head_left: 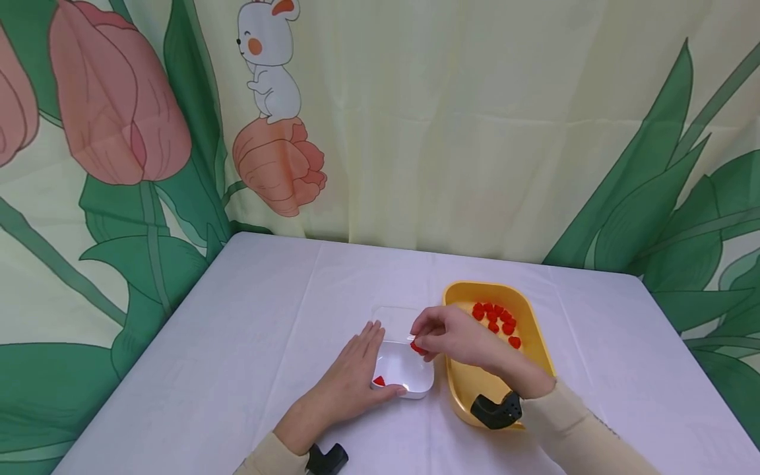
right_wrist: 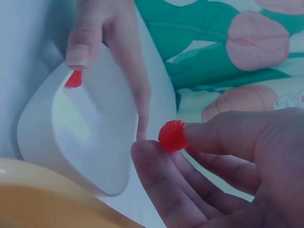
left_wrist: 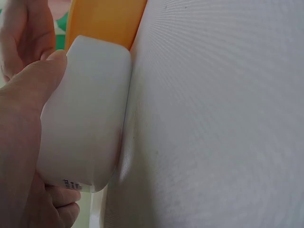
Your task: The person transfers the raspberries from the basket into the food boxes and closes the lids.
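Note:
Between its thumb and fingers my right hand pinches a small, bumpy red raspberry-like piece. It hovers over the right edge of a small white box. My left hand holds this box at its left side, thumb along the near rim and fingers along the left side. One red piece lies inside the box, in the corner by the left hand, partly hidden by the thumb in the right wrist view. A clear lid extends from the box's far side.
Just right of the box stands a yellow tray, with several red pieces grouped toward its far end. The right forearm crosses above it. A white cloth covers the table, and a printed curtain hangs behind.

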Demonstrator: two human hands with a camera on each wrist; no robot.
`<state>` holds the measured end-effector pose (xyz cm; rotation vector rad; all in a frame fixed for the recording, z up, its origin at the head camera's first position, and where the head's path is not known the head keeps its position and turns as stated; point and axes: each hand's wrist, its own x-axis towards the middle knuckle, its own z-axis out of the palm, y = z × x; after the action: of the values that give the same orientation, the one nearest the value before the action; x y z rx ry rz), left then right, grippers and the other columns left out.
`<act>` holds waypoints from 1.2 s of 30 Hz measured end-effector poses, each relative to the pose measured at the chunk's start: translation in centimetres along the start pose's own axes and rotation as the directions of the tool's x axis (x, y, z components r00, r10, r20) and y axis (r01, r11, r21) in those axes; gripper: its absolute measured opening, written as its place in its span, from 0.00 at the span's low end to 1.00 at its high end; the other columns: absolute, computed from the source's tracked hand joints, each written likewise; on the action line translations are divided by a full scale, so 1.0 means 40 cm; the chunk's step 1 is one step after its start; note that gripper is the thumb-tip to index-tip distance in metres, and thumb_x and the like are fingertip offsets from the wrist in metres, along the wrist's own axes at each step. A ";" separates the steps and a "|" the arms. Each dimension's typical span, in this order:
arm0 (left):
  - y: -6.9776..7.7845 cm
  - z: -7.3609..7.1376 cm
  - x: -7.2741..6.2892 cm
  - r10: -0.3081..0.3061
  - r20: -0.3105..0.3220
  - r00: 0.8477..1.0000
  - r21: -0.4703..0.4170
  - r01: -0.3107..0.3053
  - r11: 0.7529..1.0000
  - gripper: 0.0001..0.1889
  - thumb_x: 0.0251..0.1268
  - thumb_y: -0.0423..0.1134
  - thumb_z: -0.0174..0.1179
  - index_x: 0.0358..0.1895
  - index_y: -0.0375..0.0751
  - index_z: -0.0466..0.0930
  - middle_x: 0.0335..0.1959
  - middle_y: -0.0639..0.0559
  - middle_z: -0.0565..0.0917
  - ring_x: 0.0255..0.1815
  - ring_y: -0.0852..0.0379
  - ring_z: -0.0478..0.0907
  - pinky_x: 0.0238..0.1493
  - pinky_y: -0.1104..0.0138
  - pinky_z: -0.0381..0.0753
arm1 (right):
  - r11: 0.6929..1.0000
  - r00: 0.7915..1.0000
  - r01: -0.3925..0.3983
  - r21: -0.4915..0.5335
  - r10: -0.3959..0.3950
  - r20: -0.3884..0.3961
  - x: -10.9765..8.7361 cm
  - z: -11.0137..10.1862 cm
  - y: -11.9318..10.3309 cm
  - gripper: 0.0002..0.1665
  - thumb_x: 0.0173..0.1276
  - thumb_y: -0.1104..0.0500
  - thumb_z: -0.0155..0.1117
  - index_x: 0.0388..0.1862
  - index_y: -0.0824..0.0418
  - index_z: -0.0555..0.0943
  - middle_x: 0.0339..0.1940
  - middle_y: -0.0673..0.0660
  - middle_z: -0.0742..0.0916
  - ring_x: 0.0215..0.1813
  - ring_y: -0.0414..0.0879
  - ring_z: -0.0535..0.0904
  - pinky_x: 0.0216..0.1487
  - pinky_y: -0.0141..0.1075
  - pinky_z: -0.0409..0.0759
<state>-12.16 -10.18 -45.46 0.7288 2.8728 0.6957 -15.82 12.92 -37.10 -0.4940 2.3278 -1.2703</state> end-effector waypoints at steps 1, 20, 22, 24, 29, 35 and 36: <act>0.000 0.000 0.000 0.002 0.000 1.000 0.003 -0.002 1.000 0.56 0.58 0.74 0.55 0.79 0.37 0.48 0.82 0.47 0.50 0.83 0.49 0.44 0.79 0.48 0.55 | 1.000 1.000 0.001 -0.020 -0.001 -0.002 0.003 0.005 -0.001 0.11 0.69 0.62 0.63 0.47 0.67 0.79 0.37 0.59 0.87 0.34 0.46 0.86 0.42 0.38 0.88; 0.006 -0.001 0.002 0.025 -0.032 0.999 0.008 -0.024 1.000 0.56 0.59 0.75 0.53 0.78 0.35 0.50 0.81 0.44 0.53 0.83 0.47 0.45 0.79 0.47 0.55 | 0.941 0.998 0.004 -0.339 -0.025 -0.058 0.028 0.078 -0.026 0.05 0.64 0.65 0.68 0.39 0.61 0.82 0.30 0.49 0.84 0.34 0.42 0.78 0.36 0.31 0.83; 0.007 0.001 0.003 0.027 -0.040 0.999 0.020 -0.026 0.999 0.56 0.59 0.75 0.53 0.78 0.34 0.50 0.81 0.43 0.53 0.83 0.47 0.46 0.79 0.47 0.55 | 0.934 0.998 0.012 -0.358 -0.034 -0.056 0.028 0.080 -0.027 0.05 0.64 0.65 0.68 0.39 0.61 0.83 0.31 0.49 0.84 0.35 0.42 0.78 0.37 0.32 0.83; 0.010 0.001 0.003 0.020 -0.039 0.999 0.031 -0.019 0.999 0.56 0.59 0.75 0.53 0.78 0.34 0.50 0.81 0.43 0.53 0.83 0.48 0.46 0.79 0.47 0.54 | 0.925 0.998 0.031 -0.378 -0.053 -0.046 0.026 0.082 -0.026 0.05 0.64 0.65 0.69 0.38 0.61 0.83 0.31 0.48 0.85 0.35 0.42 0.78 0.39 0.33 0.84; 0.014 0.002 0.004 -0.005 -0.027 1.000 0.044 0.006 0.999 0.56 0.58 0.75 0.54 0.78 0.36 0.50 0.81 0.45 0.52 0.83 0.48 0.45 0.79 0.47 0.53 | 0.919 0.997 0.047 -0.392 -0.064 -0.030 0.019 0.083 -0.024 0.05 0.63 0.65 0.69 0.39 0.61 0.83 0.31 0.48 0.85 0.36 0.42 0.78 0.39 0.33 0.84; 0.013 0.004 0.004 -0.019 -0.023 1.000 0.043 0.020 0.999 0.56 0.58 0.74 0.55 0.78 0.36 0.50 0.82 0.45 0.52 0.83 0.49 0.45 0.79 0.47 0.53 | 0.917 0.996 0.056 -0.395 -0.079 -0.043 0.013 0.074 -0.023 0.04 0.64 0.65 0.67 0.38 0.60 0.83 0.30 0.48 0.85 0.35 0.42 0.77 0.38 0.31 0.82; 0.013 0.003 0.003 -0.021 -0.023 1.000 0.042 0.022 0.999 0.56 0.58 0.74 0.55 0.78 0.36 0.49 0.82 0.45 0.51 0.83 0.49 0.45 0.79 0.47 0.53 | 0.918 0.996 0.053 -0.392 -0.077 -0.045 0.012 0.072 -0.023 0.04 0.64 0.65 0.68 0.38 0.60 0.83 0.30 0.48 0.85 0.35 0.42 0.77 0.38 0.31 0.81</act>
<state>-12.01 -9.67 -45.34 0.6992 2.9199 0.6465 -14.59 10.20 -37.78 -0.6737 2.6470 -0.8516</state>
